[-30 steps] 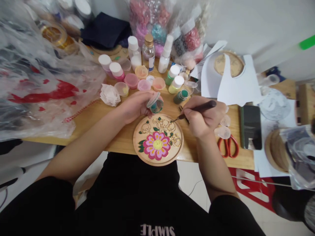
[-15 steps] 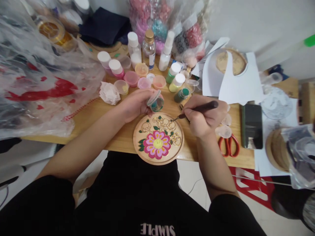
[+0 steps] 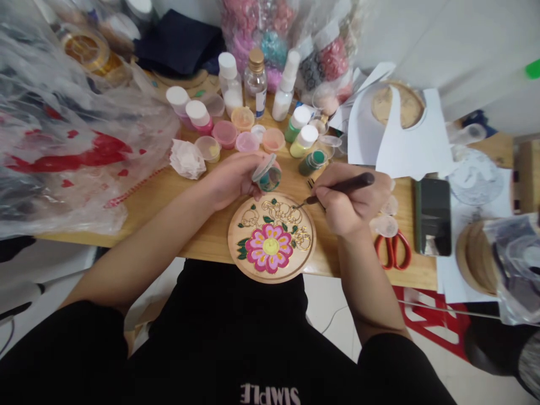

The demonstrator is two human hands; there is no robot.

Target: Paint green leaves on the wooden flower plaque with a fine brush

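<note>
A round wooden disc (image 3: 253, 264) with a pink and yellow flower and gold outlines lies at the table's near edge. My right hand (image 3: 352, 202) is closed on a dark brush (image 3: 343, 185) whose tip touches the disc's upper right part. Just above the disc, my left hand (image 3: 234, 177) is wrapped round a small open pot of green paint (image 3: 267, 176) with its clear lid flipped up.
Behind the disc stand several small paint pots (image 3: 225, 134) and white-capped bottles (image 3: 230, 79). A crumpled tissue (image 3: 187, 159) lies to the left beside plastic bags (image 3: 63, 140). Red scissors (image 3: 392, 251), a phone (image 3: 431, 215) and white paper (image 3: 405, 140) lie to the right.
</note>
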